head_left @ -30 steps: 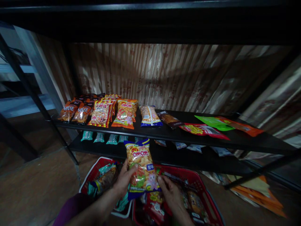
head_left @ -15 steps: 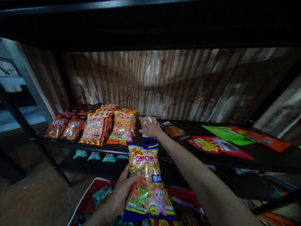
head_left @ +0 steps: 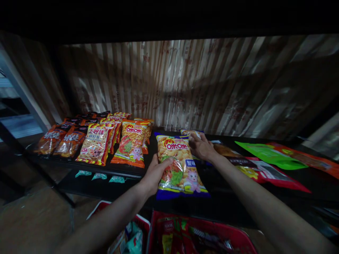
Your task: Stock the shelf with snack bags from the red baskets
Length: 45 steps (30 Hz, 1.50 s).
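My left hand (head_left: 156, 173) grips a blue-edged yellow snack bag (head_left: 176, 165) by its left side, thumb across the front, holding it upright at the shelf's front. Behind it, my right hand (head_left: 202, 146) is closed over a second snack bag (head_left: 192, 132) with a similar blue edge. Most of that second bag is hidden by the hand and the front bag. To the left stands an orange snack bag (head_left: 131, 143) of the same brand, with more behind it.
Red-and-yellow snack bags (head_left: 94, 144) and dark orange bags (head_left: 70, 141) stand in rows at left. A green pouch (head_left: 270, 155) and a red bag (head_left: 278, 174) lie at right. Below are red baskets (head_left: 238, 236) with packets. A dark shelf crosses overhead.
My left hand has raised the snack bag and moved it forward to the shelf, beside the orange bags. My right hand stays at the rear bag. The view has shifted.
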Each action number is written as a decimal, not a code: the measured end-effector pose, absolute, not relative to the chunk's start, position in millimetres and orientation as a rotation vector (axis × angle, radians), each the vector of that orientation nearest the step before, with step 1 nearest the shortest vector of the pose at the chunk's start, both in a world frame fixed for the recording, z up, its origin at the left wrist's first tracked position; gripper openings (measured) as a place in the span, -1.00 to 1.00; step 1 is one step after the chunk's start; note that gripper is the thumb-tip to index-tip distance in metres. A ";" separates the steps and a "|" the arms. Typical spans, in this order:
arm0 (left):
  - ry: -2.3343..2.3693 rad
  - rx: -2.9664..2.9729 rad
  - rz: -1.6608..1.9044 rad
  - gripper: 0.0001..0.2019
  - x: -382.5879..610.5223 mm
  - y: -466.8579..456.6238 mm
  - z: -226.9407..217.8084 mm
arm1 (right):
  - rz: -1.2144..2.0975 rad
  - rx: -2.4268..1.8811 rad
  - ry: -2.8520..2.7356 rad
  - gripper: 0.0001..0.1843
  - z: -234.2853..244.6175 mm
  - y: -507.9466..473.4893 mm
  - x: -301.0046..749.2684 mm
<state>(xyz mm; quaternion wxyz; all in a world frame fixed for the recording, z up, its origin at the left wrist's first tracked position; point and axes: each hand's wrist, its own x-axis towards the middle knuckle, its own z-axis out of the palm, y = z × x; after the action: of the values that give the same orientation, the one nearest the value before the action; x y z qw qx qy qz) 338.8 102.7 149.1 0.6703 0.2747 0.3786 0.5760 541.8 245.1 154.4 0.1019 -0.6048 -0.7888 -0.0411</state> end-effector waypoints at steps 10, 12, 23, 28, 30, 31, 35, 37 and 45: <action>0.789 0.681 1.302 -0.43 328.9 145.6 152.4 | 0.306 -1.437 -1.841 -0.58 164.6 229.2 555.1; 0.770 0.690 1.318 -0.42 328.4 147.6 152.7 | 0.697 -1.286 -1.607 -0.54 169.2 211.0 543.9; 0.792 0.844 1.199 -0.55 324.7 152.5 158.7 | 1.457 -1.023 -1.222 -0.46 147.6 141.5 501.1; 0.839 0.904 1.192 -0.30 318.3 139.2 150.9 | 1.394 -1.065 -1.077 -0.49 145.7 144.9 497.6; 0.846 0.916 1.248 -0.37 318.6 135.6 145.0 | 1.381 -1.057 -1.074 -0.52 147.8 147.0 496.2; 0.837 0.913 1.270 -0.45 319.0 134.0 142.2 | 1.380 -1.059 -1.078 -0.53 148.9 147.8 495.8; 0.777 0.875 1.293 -0.54 321.0 129.9 132.4 | 1.447 -1.100 -1.071 -0.53 150.3 146.8 497.5; 0.788 0.910 1.309 -0.52 322.5 132.4 127.7 | 1.493 -1.079 -1.103 -0.49 149.2 145.7 499.4; 1.480 1.218 1.393 -0.45 336.8 181.0 135.2 | 1.389 -1.122 -1.041 -0.55 149.7 194.8 486.6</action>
<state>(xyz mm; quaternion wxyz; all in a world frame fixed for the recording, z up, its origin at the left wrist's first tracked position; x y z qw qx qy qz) 336.8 181.0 135.2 0.3767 0.4763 0.5786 0.5445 486.6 194.8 149.7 0.5118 -0.4664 -0.4325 0.5774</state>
